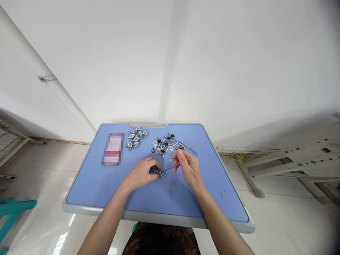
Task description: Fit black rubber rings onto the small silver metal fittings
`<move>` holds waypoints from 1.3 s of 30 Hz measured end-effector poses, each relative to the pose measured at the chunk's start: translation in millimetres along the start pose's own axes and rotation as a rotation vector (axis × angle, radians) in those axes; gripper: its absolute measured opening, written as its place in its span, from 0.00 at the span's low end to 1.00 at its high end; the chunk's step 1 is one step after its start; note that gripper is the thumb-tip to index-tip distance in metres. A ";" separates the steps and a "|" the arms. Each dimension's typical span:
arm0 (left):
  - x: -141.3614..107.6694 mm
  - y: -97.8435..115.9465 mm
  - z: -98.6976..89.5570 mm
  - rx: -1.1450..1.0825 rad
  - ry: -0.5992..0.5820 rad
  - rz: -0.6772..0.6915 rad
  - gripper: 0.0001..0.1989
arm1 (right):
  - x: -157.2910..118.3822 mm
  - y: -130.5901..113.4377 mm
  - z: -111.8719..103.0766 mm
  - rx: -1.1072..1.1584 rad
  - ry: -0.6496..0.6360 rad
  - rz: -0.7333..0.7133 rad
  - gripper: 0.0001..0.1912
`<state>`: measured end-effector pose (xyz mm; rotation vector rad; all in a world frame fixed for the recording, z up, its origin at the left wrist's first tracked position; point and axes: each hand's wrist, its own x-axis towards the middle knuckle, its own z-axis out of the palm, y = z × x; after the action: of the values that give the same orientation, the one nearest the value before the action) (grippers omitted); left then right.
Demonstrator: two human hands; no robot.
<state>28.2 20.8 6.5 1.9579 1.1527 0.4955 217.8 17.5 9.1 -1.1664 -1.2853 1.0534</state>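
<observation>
My left hand (143, 172) rests on the blue table and pinches a small metal fitting (159, 173) between thumb and fingers. Closed around the red handle of a screwdriver (170, 167), my right hand (188, 168) points the shaft down to the left, its tip at the fitting. Just beyond my hands lies a loose pile of small metal and black parts (162, 143), with flat metal plates and dark rings among them. Farther left sits a group of similar metal fittings (136, 137). The fine details of the held fitting are too small to make out.
A phone (113, 148) with a blurred screen lies on the left of the blue table (106, 191). A thin clear-handled tool (190, 147) lies right of the pile. White wall stands behind; a teal stool (16, 209) is at left, a metal frame (287, 163) at right.
</observation>
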 end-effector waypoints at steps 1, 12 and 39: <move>0.1 0.2 0.4 0.004 0.003 0.000 0.10 | -0.1 -0.3 0.3 -0.004 -0.002 0.001 0.21; 0.8 -0.1 1.7 0.009 0.011 0.005 0.09 | 0.0 -0.9 -0.6 -0.005 0.027 -0.006 0.22; -0.5 -1.7 -4.6 -0.091 -0.018 -0.036 0.11 | 6.3 -10.5 -24.7 -0.052 0.518 -0.171 0.26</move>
<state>24.0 22.8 8.0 1.8567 1.1324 0.5015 242.1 21.3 21.8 -1.2412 -0.9816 0.5437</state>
